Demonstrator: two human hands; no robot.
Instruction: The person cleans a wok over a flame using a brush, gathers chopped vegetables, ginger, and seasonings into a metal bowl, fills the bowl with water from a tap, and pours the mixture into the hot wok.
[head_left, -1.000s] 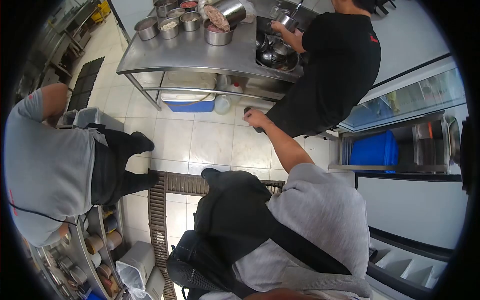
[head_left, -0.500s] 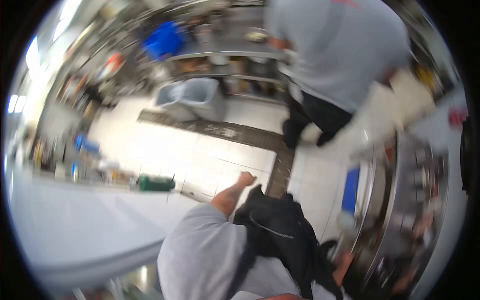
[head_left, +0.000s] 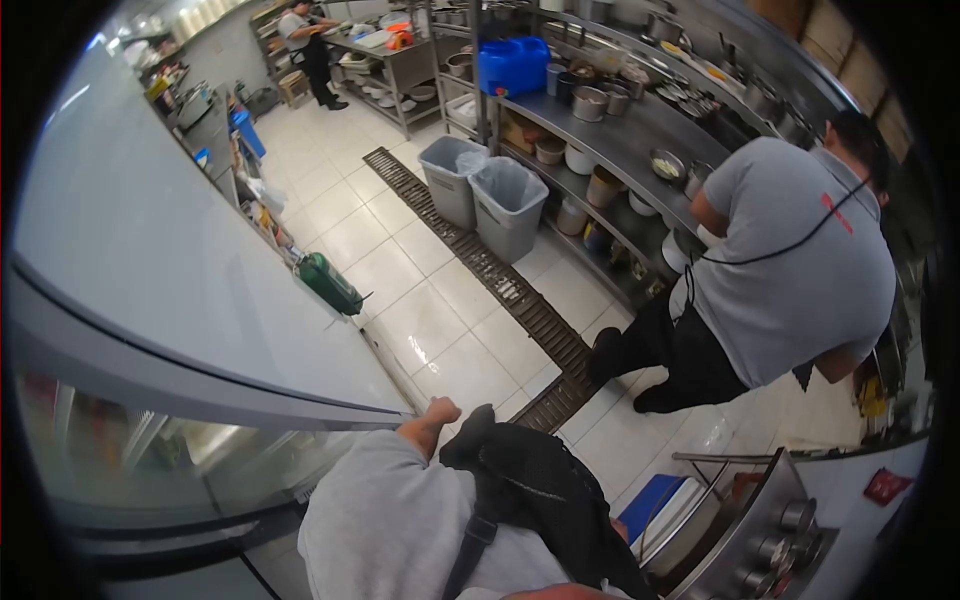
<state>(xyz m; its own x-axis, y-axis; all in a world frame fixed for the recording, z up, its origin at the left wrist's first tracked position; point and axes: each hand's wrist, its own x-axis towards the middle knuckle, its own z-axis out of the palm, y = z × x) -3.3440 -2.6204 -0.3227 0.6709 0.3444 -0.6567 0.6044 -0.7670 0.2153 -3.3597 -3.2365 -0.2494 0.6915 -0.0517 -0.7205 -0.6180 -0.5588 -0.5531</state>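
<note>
My left hand (head_left: 442, 410) is held low in front of me, beside the lower edge of the large white-fronted unit (head_left: 200, 230). Its fingers are curled in, and no object shows in it. Only a bit of skin of my right hand (head_left: 618, 529) shows past the dark apron (head_left: 545, 480), near the blue and white cooler (head_left: 655, 505); its fingers are hidden. Beyond my left hand, a green object (head_left: 328, 283) is by the unit's far edge.
A person in a grey shirt (head_left: 790, 260) bends at the steel counter (head_left: 640, 140) on the right. Two grey bins (head_left: 510, 210) stand beside the floor grate (head_left: 480, 265). Another person (head_left: 312, 55) stands far back. A steel table with pots (head_left: 720, 530) is at lower right.
The view has swung from the pot table and the black-shirted person to the aisle with bins. My right hand, earlier stretched out with a dark object, is now mostly hidden; my left has come into view.
</note>
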